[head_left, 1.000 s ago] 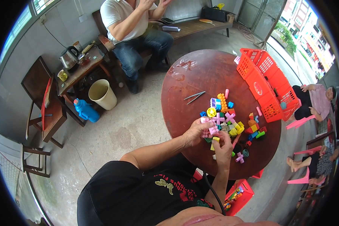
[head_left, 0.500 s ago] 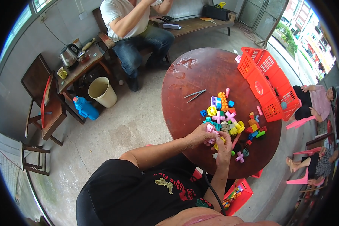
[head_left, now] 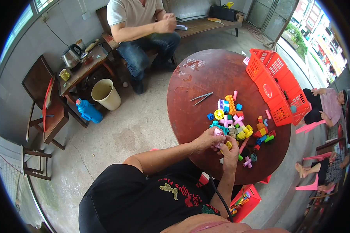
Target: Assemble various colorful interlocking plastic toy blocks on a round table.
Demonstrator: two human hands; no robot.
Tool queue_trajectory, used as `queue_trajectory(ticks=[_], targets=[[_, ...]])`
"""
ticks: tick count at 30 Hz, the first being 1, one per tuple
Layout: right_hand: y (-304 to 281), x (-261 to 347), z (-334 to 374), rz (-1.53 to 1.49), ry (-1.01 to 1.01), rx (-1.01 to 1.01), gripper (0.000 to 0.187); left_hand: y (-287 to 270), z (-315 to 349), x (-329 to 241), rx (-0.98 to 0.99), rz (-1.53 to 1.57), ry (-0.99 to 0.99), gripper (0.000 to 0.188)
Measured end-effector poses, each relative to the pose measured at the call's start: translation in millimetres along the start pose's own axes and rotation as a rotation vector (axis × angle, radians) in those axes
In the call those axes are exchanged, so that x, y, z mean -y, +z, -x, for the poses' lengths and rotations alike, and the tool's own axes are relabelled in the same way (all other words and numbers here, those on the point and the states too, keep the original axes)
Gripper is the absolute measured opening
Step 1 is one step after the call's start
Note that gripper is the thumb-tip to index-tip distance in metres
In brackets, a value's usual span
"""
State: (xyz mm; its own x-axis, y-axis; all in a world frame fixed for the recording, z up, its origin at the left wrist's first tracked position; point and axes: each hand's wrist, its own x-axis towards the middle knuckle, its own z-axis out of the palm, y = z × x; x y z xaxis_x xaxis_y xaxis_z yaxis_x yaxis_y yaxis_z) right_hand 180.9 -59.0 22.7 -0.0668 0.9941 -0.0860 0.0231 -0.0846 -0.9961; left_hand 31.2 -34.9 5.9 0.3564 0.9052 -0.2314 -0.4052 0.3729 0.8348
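Observation:
Over the near edge of the round brown table (head_left: 198, 120), my left hand (head_left: 204, 140) is closed around a pink toy block (head_left: 217, 133). Close against it, my right hand (head_left: 230, 155) pinches a yellow toy block (head_left: 226, 146). The fingers hide where the two pieces meet, so whether they are joined cannot be told. Just beyond my hands lies a pile of loose coloured blocks, with pink cross-shaped pieces (head_left: 237, 120), a round yellow piece (head_left: 219, 114) and an orange bumpy strip (head_left: 230, 103) among them.
Grey tweezers (head_left: 201, 98) lie left of the pile. Red plastic baskets (head_left: 267, 91) stand at the table's right edge. Below the table is a red box (head_left: 249, 204) holding blocks. A person (head_left: 140, 29) sits across the room; a cream bin (head_left: 105, 95) stands at left.
My right hand has shifted slightly, and the yellow block shows more plainly between its fingers. My left hand stays nearly in place. The seated person's hands have come down.

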Motion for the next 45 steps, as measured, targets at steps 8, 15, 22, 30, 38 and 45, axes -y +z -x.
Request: queue_trajectory(ticks=[8, 15, 22, 30, 38, 45], targets=[[-4, -4, -1, 0.012, -0.015, -0.018, 0.029, 4, -2, 2, -0.012, -0.024, 0.033, 0.034], [-2, -4, -1, 0.090, -0.020, -0.024, 0.034, 5, 2, -2, -0.019, -0.025, -0.011, 0.036], [5, -7, -1, 0.116, -0.084, -0.018, 0.033, 3, 0, 1, -0.051, 0.003, 0.007, 0.034], [6, -7, -2, 0.132, -0.081, -0.021, 0.034, 4, 2, -1, -0.059, -0.028, 0.018, 0.033], [9, -3, -3, 0.122, -0.078, -0.040, 0.034, 6, 2, -2, -0.062, -0.034, 0.090, 0.037], [12, 2, -1, 0.280, -0.246, -0.051, 0.037, 3, 0, 6, -0.021, -0.062, 0.150, 0.037]])
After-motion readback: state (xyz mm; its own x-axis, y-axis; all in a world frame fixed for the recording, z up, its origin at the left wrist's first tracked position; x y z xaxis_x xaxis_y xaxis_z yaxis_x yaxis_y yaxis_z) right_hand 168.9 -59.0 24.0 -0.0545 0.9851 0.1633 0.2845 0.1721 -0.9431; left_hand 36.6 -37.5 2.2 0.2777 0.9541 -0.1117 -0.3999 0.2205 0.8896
